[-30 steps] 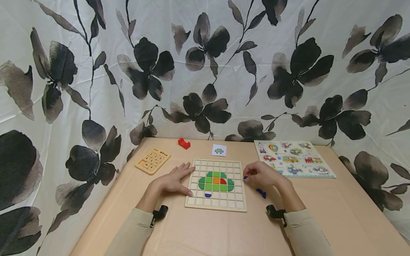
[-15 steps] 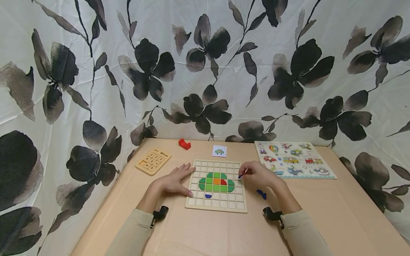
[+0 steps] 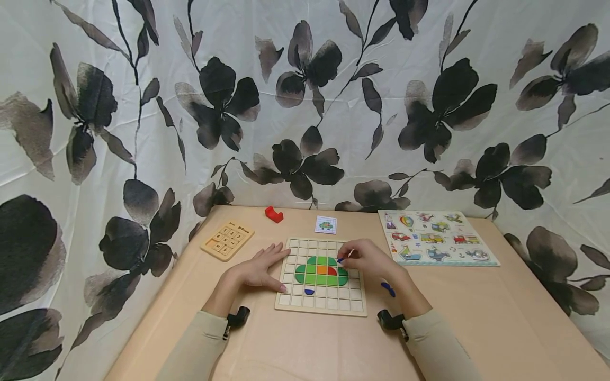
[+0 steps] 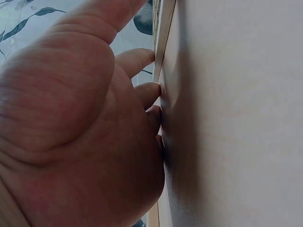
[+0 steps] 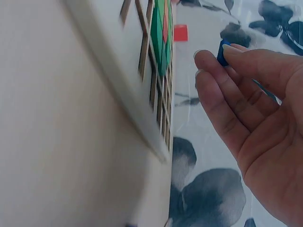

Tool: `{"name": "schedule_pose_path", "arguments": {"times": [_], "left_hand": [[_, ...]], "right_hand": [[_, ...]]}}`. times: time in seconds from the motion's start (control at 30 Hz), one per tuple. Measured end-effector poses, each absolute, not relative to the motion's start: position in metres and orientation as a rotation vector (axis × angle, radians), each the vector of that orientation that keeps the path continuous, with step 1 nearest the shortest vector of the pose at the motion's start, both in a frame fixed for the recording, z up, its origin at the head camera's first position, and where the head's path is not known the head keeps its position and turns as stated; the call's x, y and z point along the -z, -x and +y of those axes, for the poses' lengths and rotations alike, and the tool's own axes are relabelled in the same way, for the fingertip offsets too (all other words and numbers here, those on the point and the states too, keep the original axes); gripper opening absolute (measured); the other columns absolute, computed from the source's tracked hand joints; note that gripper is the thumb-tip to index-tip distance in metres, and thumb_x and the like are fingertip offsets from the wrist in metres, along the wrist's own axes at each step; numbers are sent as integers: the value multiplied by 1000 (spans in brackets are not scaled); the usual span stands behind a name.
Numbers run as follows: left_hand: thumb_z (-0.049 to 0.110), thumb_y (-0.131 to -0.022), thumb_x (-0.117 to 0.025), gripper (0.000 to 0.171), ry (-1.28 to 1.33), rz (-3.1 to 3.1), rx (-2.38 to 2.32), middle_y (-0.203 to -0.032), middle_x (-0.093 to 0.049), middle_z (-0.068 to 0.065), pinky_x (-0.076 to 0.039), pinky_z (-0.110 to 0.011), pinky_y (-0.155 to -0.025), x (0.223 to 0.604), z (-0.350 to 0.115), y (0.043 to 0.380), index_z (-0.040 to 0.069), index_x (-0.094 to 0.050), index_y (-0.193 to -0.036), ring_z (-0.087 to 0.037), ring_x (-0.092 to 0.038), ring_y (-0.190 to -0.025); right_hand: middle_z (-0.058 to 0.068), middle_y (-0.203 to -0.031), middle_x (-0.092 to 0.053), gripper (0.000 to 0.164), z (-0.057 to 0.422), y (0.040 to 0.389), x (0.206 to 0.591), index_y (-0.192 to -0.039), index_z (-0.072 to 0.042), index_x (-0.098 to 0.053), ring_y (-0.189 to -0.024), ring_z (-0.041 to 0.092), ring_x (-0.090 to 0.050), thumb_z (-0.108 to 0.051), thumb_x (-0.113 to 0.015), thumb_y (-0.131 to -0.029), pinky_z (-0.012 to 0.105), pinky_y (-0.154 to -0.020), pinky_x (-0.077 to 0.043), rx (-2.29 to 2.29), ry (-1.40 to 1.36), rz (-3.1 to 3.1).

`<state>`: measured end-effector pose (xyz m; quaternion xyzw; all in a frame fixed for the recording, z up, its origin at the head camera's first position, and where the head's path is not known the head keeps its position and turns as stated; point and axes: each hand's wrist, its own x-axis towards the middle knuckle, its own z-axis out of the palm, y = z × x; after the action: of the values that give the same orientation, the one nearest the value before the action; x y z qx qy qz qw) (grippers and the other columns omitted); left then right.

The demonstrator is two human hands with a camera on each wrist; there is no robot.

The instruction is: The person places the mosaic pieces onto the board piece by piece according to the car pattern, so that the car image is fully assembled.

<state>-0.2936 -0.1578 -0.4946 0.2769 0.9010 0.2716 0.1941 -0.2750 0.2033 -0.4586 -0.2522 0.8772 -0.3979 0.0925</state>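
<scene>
A square wooden grid board point(image 3: 320, 312) lies in the middle of the table, with green, orange and red tiles point(image 3: 311, 277) forming a rounded shape in its cells. One blue half-round tile point(image 3: 310, 291) sits in a lower cell. My left hand point(image 3: 257, 270) rests at the board's left edge, fingers spread, thumb and fingertips touching the frame. Between thumb and fingers, my right hand point(image 3: 369, 259) pinches a small blue tile point(image 5: 222, 53), held above the board's right part. In the right wrist view the other fingers of that hand point(image 5: 255, 99) are loosely bent.
Loose blue tiles point(image 3: 388, 289) lie right of the board. Behind it stand a small pattern card point(image 3: 326, 224) and a red piece point(image 3: 274, 214). A wooden number puzzle point(image 3: 227, 240) is at the left, a picture puzzle board point(image 3: 440, 238) at the back right.
My right hand has moved left with the blue tile, from beside the board's right edge to over its right part. The left hand has stayed in place.
</scene>
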Motion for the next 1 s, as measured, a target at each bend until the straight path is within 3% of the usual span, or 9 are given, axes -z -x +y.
{"name": "schedule_pose_path", "arguments": {"times": [0.5, 0.67, 1.0], "left_hand": [[57, -79, -85, 113, -805, 2535, -736, -176, -6, -16, 0, -58, -131, 494, -158, 295, 17, -26, -167, -37, 3, -163], [57, -79, -85, 113, -802, 2529, -743, -176, -6, -15, 0, -59, -131, 494, -159, 296, 18, -25, -167, -37, 3, -163], [59, -78, -85, 112, -779, 2526, -740, -176, -5, -11, 1, -55, -132, 494, -159, 294, 22, -27, -167, -33, 4, -164]], "right_hand": [[-4, -89, -71, 5, 155, 275, 458, -99, -9, -77, -72, 13, -62, -9, -73, -97, 24, -64, -54, 1164, 871, 2547], [-8, -89, -74, 3, 143, 274, 459, -94, -14, -79, -78, 11, -59, -13, -77, -95, 23, -67, -52, 1088, 950, 2578], [-6, -88, -74, 3, 131, 267, 463, -93, -11, -80, -79, 10, -62, -9, -77, -93, 23, -73, -56, 1034, 938, 2552]]}}
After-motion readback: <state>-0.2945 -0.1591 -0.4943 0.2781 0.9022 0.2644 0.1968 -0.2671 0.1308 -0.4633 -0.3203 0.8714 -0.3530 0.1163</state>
